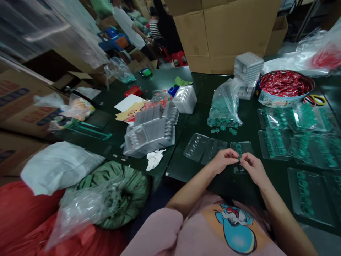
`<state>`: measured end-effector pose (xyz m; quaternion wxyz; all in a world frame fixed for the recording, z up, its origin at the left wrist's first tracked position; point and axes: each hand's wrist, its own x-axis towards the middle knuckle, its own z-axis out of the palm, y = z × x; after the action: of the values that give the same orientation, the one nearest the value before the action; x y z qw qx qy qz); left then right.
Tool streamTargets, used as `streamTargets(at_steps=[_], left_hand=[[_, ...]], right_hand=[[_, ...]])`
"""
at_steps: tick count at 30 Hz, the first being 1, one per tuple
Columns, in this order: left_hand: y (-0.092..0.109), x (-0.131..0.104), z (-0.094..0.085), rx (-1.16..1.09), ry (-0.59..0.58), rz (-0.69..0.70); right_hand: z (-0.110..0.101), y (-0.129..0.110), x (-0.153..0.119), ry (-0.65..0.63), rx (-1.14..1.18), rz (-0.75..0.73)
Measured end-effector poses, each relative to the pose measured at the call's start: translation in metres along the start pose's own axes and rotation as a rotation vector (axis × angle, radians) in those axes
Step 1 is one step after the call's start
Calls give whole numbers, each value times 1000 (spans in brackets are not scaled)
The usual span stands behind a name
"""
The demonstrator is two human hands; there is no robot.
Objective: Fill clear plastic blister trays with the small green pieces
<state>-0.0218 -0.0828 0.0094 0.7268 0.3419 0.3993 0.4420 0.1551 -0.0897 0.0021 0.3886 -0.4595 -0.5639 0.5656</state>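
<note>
My left hand [224, 160] and my right hand [252, 166] meet above a clear plastic blister tray [243, 145]. Fingertips of both are pinched around a small green piece [239, 159], mostly hidden by the fingers. Several green pieces show in the tray's upper part; my hands cover its middle. Just left lies an open clear blister shell [196, 146], its hollows without green pieces. Beyond my hands, a clear bag [225, 101] spills small green pieces [222, 124] onto the dark table. To the right, blister trays [274, 142] hold rows of green pieces.
A round tin [285, 89] of red packets stands at the back right beside yellow-handled scissors [318, 100]. Stacked clear shells [150, 133] and a crumpled white tissue [155, 159] lie left. A large cardboard box [226, 32] rises behind. Sacks [117, 192] crowd the lower left; people stand far back.
</note>
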Motion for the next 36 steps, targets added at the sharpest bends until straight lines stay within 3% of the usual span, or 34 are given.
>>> streamTargets(at_steps=[5,16,20,25,32,36], left_hand=[[-1,5,-2,-130,-14,-173],[12,5,-5,-1,-59,-265],[11,6,-2,59,-85,-191],[10,5,9,73,-20,-15],[1,8,17,-136,76,-36],[-1,11,15,-135,109,-17]], right_hand=[[2,8,1,-27,73,8],[10,-17,-5,55,-64,-10],[13,-20,-5,132,-132,-40],[14,-15,-1,265,-108,-19],[22,0,5,347,142,-10],[25,-3,4,319,273,31]])
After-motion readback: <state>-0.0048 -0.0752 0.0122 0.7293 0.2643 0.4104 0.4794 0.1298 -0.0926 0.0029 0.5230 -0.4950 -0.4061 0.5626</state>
